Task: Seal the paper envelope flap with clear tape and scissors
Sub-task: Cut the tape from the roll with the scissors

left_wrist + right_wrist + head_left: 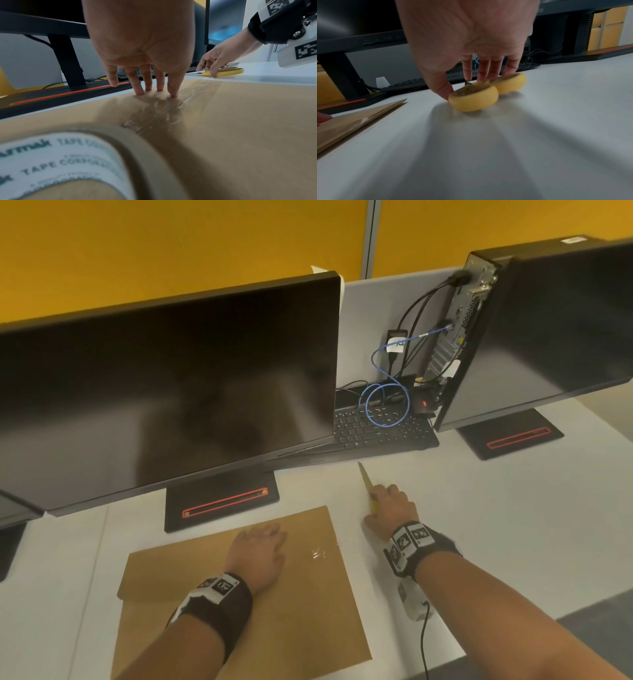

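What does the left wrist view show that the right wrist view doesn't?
Only the left wrist view shows the tape roll, the tape strip stuck on the envelope, and the left hand pressing it. Only the right wrist view shows both scissor handle loops with the thumb touching one. Both show the right hand, scissors, envelope and desk.

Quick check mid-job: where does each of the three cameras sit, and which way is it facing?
Head: high, looking down at desk; both forearms, left hand on envelope, right hand at scissors.
Left wrist: low over envelope, facing monitors; fingers press tape strip; tape roll near.
Right wrist: low over desk, facing keyboard; fingers at scissors.
Shared: scissors, envelope.
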A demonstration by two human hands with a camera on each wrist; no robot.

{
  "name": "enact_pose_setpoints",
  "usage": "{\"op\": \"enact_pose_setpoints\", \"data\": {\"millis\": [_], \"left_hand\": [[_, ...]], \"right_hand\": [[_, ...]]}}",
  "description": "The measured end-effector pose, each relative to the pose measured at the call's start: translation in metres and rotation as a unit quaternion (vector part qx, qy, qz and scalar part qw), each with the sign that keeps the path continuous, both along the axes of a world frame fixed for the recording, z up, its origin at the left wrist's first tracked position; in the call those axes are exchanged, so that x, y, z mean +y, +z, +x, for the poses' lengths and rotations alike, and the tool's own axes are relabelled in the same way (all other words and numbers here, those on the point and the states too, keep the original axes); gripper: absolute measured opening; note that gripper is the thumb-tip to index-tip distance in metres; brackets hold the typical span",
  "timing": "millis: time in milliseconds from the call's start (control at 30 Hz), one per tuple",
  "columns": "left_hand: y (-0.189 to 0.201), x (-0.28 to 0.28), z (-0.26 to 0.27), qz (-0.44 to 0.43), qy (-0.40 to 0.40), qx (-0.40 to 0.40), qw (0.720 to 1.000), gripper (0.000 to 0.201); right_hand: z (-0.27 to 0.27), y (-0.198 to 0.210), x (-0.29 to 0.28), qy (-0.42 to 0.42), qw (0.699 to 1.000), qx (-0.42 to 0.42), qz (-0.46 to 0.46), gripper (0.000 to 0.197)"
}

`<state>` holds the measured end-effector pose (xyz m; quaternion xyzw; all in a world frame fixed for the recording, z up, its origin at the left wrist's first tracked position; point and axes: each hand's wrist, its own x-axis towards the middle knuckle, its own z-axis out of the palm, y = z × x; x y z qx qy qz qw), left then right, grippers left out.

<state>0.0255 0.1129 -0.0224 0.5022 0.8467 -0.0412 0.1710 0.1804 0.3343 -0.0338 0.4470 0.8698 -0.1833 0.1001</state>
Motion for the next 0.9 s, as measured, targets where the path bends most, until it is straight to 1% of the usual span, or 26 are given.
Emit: {"op": "enact_pose_setpoints", "data": {"millis": [100, 167, 200, 267, 333, 400, 467, 500, 533, 567, 600, 633, 667, 700, 767, 800, 833, 900], "left_hand": [[-0.006, -0.004, -0.001, -0.005, 0.0, -0.006, 1.0, 0.05], [-0.007, -0.007, -0.001, -0.002, -0.008, -0.009, 1.0, 0.05], [-0.007, -0.008, -0.001, 0.0, -0.013, -0.01, 1.0, 0.051], [-0.005, -0.012, -0.001, 0.0, -0.021, -0.018, 1.0, 0.053], [-0.003, -0.015, -0.001, 0.004, -0.021, -0.037, 0.999, 0.056], [-0.002, -0.021, 0.0, 0.037, 0.016, -0.071, 0.997, 0.057], [0.001, -0.026, 0.002, 0.105, 0.083, -0.107, 0.985, 0.054], [0.002, -0.029, 0.003, 0.15, 0.12, -0.132, 0.973, 0.051], [0.006, -0.033, 0.005, 0.195, 0.166, -0.179, 0.95, 0.049], [0.012, -0.035, 0.007, 0.233, 0.218, -0.25, 0.914, 0.045], [0.019, -0.039, 0.008, 0.275, 0.26, -0.318, 0.869, 0.038], [0.022, -0.043, 0.006, 0.308, 0.293, -0.365, 0.829, 0.028], [0.025, -0.045, 0.002, 0.329, 0.318, -0.387, 0.8, 0.019], [0.026, -0.049, -0.004, 0.344, 0.345, -0.397, 0.778, 0.02], [0.022, -0.06, -0.016, 0.343, 0.411, -0.401, 0.743, 0.031], [0.019, -0.068, -0.022, 0.343, 0.433, -0.397, 0.733, 0.03], [0.017, -0.074, -0.025, 0.344, 0.446, -0.389, 0.729, 0.026], [0.017, -0.084, -0.028, 0.343, 0.455, -0.37, 0.734, 0.024]], "right_hand": [[0.002, -0.001, -0.006, -0.008, 1.0, 0.018, -0.002, 0.064], [0.001, -0.001, -0.009, -0.013, 0.999, 0.021, -0.024, 0.073], [0.001, -0.002, -0.011, -0.008, 0.999, 0.018, -0.036, 0.071], [0.0, 0.0, -0.016, 0.02, 0.999, 0.003, -0.048, 0.059], [-0.002, 0.003, -0.024, 0.044, 0.997, 0.016, -0.056, 0.052], [-0.01, 0.009, -0.037, 0.07, 0.993, 0.057, -0.071, 0.051], [-0.02, 0.016, -0.054, 0.108, 0.984, 0.102, -0.095, 0.05], [-0.026, 0.019, -0.064, 0.133, 0.978, 0.116, -0.11, 0.051], [-0.032, 0.022, -0.075, 0.159, 0.971, 0.124, -0.124, 0.053], [-0.036, 0.025, -0.086, 0.184, 0.964, 0.132, -0.139, 0.054], [-0.041, 0.028, -0.097, 0.206, 0.957, 0.138, -0.151, 0.054], [-0.047, 0.031, -0.109, 0.226, 0.95, 0.144, -0.159, 0.053], [-0.051, 0.034, -0.119, 0.239, 0.945, 0.15, -0.166, 0.053], [-0.055, 0.035, -0.13, 0.249, 0.94, 0.155, -0.174, 0.053], [-0.061, 0.036, -0.146, 0.272, 0.931, 0.162, -0.184, 0.056], [-0.065, 0.034, -0.153, 0.289, 0.926, 0.159, -0.182, 0.057], [-0.067, 0.033, -0.158, 0.308, 0.923, 0.155, -0.171, 0.057], [-0.069, 0.033, -0.161, 0.347, 0.918, 0.15, -0.118, 0.052]]}}
